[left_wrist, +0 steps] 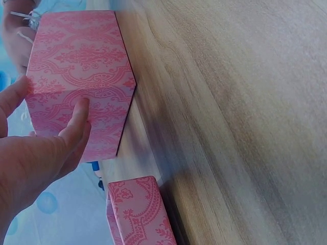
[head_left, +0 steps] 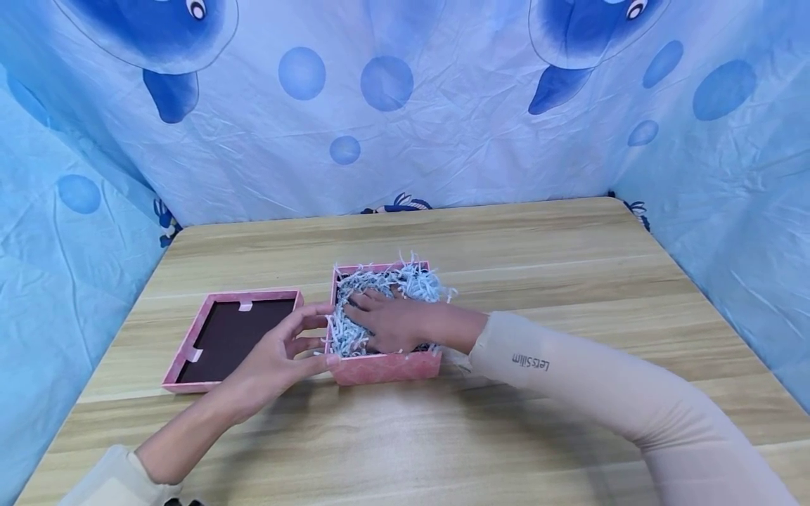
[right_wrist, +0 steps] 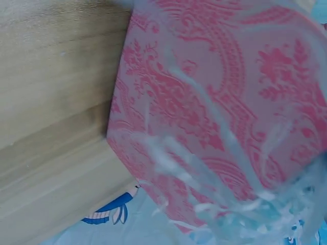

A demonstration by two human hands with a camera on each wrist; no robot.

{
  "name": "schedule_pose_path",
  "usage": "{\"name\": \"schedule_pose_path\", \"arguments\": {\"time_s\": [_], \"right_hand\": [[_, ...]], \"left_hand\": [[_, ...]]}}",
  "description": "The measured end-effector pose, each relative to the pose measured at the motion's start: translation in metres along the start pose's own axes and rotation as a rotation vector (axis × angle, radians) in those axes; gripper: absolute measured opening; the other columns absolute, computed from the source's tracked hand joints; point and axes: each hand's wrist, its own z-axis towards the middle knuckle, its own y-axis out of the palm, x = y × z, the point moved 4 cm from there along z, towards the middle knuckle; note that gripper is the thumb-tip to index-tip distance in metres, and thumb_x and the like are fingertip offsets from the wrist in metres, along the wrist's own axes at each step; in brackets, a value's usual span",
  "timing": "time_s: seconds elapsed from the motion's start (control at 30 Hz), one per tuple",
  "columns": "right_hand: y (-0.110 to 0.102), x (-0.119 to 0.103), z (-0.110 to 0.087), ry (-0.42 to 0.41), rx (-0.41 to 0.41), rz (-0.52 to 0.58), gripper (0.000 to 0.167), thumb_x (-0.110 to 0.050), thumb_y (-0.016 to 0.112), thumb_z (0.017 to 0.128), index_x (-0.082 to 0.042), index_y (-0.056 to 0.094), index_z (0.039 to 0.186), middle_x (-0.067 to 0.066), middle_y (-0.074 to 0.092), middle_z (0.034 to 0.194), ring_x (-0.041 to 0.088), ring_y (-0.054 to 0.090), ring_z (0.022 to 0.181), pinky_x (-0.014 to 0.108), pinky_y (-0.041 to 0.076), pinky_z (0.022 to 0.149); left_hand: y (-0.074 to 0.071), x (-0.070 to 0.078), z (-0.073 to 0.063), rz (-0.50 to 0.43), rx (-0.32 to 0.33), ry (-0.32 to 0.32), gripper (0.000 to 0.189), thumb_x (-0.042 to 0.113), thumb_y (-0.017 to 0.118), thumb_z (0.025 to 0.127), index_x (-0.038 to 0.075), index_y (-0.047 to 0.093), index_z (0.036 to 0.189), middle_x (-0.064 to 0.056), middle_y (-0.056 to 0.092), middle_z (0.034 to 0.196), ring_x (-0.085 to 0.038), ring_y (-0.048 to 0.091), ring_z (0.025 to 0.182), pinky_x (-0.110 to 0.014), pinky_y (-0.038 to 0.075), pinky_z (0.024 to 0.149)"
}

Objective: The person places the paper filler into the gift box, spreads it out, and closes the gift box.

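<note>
A pink patterned box (head_left: 387,370) stands on the table, filled with light blue shredded paper (head_left: 344,336). My right hand (head_left: 395,322) lies palm down in the shreds with its fingers spread, pressing on them. Some strands poke over the rim and hang down the box's side in the right wrist view. My left hand (head_left: 278,351) is at the box's left side, its fingers spread and touching the wall, with the thumb by the front left corner. In the left wrist view its fingertips (left_wrist: 82,104) rest against the pink wall.
Left of the box lies a pink lid (head_left: 190,337) with its dark inside facing up and white tabs at its edges. The wooden table (head_left: 538,246) extends around them. A blue curtain (head_left: 443,140) with whale prints hangs behind and at both sides.
</note>
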Motion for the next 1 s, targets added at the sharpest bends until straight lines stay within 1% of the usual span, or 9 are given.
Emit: {"name": "schedule_pose_path", "arguments": {"time_s": [0.17,0.3,0.37,0.53,0.67,0.8,0.87,1.0], "right_hand": [[-0.011,-0.004,-0.007,-0.002,0.052,0.002,0.069,-0.056,0.037,0.099,-0.025,0.011,0.155,0.000,0.002,0.162,0.021,-0.002,0.147,0.052,0.006,0.115],[-0.022,-0.007,-0.013,-0.005,0.090,0.012,0.071,-0.057,0.040,0.097,-0.025,0.015,0.155,0.000,0.005,0.162,0.021,0.002,0.148,0.052,0.008,0.115],[-0.028,-0.007,-0.017,-0.001,0.113,0.017,0.070,-0.055,0.043,0.097,-0.025,0.018,0.155,0.000,0.009,0.161,0.020,0.007,0.147,0.051,0.011,0.116],[-0.041,-0.008,-0.025,-0.002,0.200,0.057,0.071,-0.042,0.060,0.093,-0.022,0.028,0.153,0.004,0.022,0.158,0.022,0.027,0.143,0.043,0.026,0.113],[-0.047,-0.007,-0.031,-0.022,0.273,0.090,0.071,-0.032,0.070,0.089,-0.020,0.035,0.150,0.004,0.031,0.155,0.023,0.033,0.140,0.040,0.032,0.110],[-0.051,-0.004,-0.036,-0.044,0.362,0.139,0.070,-0.022,0.073,0.087,-0.019,0.039,0.148,0.004,0.039,0.151,0.022,0.040,0.136,0.037,0.038,0.106],[-0.054,-0.002,-0.039,-0.058,0.429,0.166,0.066,-0.018,0.073,0.087,-0.018,0.044,0.145,0.004,0.045,0.147,0.020,0.046,0.132,0.035,0.041,0.104],[-0.060,0.002,-0.044,-0.081,0.547,0.198,0.054,-0.018,0.072,0.088,-0.014,0.052,0.138,0.003,0.055,0.137,0.018,0.056,0.121,0.034,0.045,0.100]], "left_hand": [[-0.001,0.000,0.000,0.008,-0.005,-0.008,0.068,0.024,0.074,0.085,0.023,0.039,0.143,-0.012,0.043,0.139,-0.033,0.049,0.124,-0.028,0.050,0.088],[-0.001,0.000,0.000,0.003,-0.010,-0.003,0.067,0.022,0.074,0.086,0.022,0.038,0.143,-0.012,0.043,0.138,-0.034,0.049,0.124,-0.027,0.050,0.088],[-0.001,0.000,0.000,0.005,-0.012,-0.001,0.067,0.022,0.073,0.086,0.021,0.038,0.144,-0.012,0.043,0.138,-0.034,0.049,0.123,-0.027,0.051,0.088],[-0.001,0.000,0.000,0.005,-0.009,0.002,0.067,0.022,0.074,0.086,0.021,0.038,0.143,-0.012,0.044,0.137,-0.034,0.050,0.123,-0.027,0.051,0.088],[0.000,0.000,0.000,0.005,-0.005,0.002,0.068,0.022,0.074,0.086,0.021,0.039,0.143,-0.012,0.044,0.137,-0.034,0.050,0.122,-0.026,0.051,0.088],[0.000,0.001,-0.001,0.009,-0.003,0.002,0.068,0.023,0.074,0.085,0.020,0.039,0.143,-0.012,0.045,0.137,-0.033,0.051,0.122,-0.026,0.051,0.088],[0.000,0.001,0.000,0.007,-0.002,0.002,0.068,0.023,0.074,0.085,0.020,0.039,0.143,-0.012,0.045,0.137,-0.033,0.051,0.121,-0.026,0.051,0.088],[0.001,0.002,0.000,0.005,-0.005,0.002,0.067,0.022,0.074,0.086,0.021,0.039,0.143,-0.012,0.044,0.137,-0.033,0.051,0.121,-0.026,0.051,0.087]]}}
